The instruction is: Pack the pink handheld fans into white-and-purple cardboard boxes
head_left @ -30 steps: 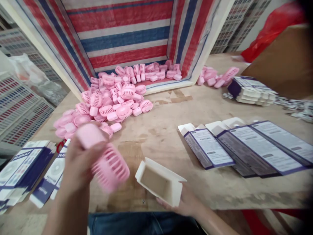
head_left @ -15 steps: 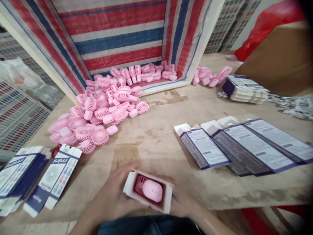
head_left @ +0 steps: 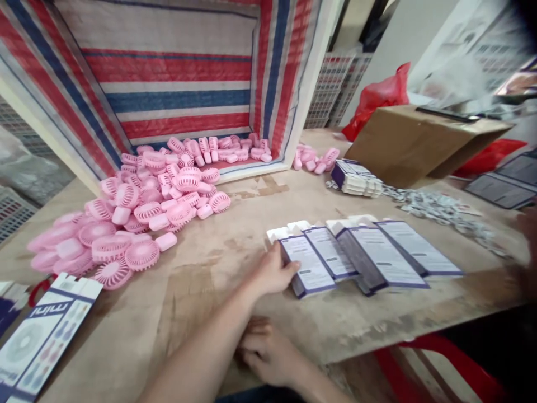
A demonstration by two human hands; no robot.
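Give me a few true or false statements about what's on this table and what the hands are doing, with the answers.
1. The left hand touches the nearest flat purple-and-white carton in the row. True.
2. The right hand holds a pink fan above the table. False: it rests low at the table edge, and no fan shows in it.
3. The pink mini fans spill out of a striped woven-lined crate lying on its side. True.
4. The brown cardboard box stands to the left of the fan pile. False: it is at the far right.
5. The flat cartons in the row overlap each other. True.
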